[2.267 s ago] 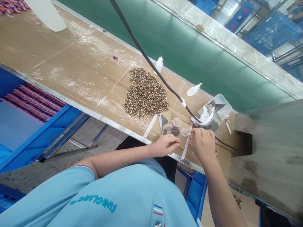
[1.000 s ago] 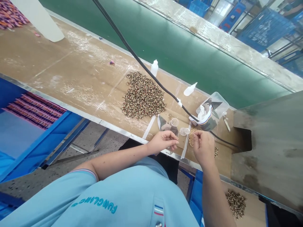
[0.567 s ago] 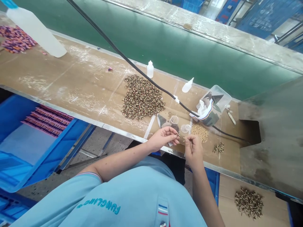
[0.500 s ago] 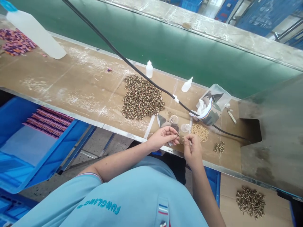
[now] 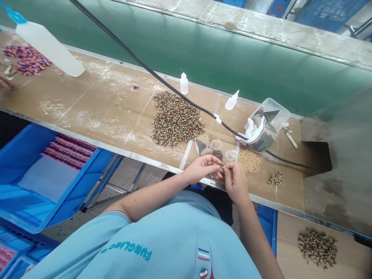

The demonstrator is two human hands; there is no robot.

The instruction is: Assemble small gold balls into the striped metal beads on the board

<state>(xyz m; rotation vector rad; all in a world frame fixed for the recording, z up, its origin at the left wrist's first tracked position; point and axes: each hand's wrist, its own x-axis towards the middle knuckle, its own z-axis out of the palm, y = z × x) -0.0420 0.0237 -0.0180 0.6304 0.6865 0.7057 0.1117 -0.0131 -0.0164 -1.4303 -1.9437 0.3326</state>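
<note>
My left hand (image 5: 202,169) and my right hand (image 5: 236,181) meet at the front edge of the brown bench (image 5: 95,108), fingertips pinched together on a tiny dark piece (image 5: 221,167) between them. Just beyond lie two small clear cups (image 5: 215,145) (image 5: 231,155), a heap of small tan beads (image 5: 249,161) and a little cluster of dark brown-and-gold pieces (image 5: 274,178). A big pile of the same dark pieces (image 5: 176,119) spreads out to the left of the cups.
A black cable (image 5: 162,81) crosses the bench. Two small white dropper bottles (image 5: 183,83) (image 5: 231,101), a clear tub with camouflage cloth (image 5: 266,124) and a large squeeze bottle (image 5: 48,48) stand on it. Behind runs a green conveyor belt (image 5: 221,58). Blue crates (image 5: 43,174) sit below left; another pile (image 5: 317,248) lies lower right.
My right hand came back from the tan bead heap and closed in on my left hand; the fingertips now touch. The view has swung a little to the left and up.
</note>
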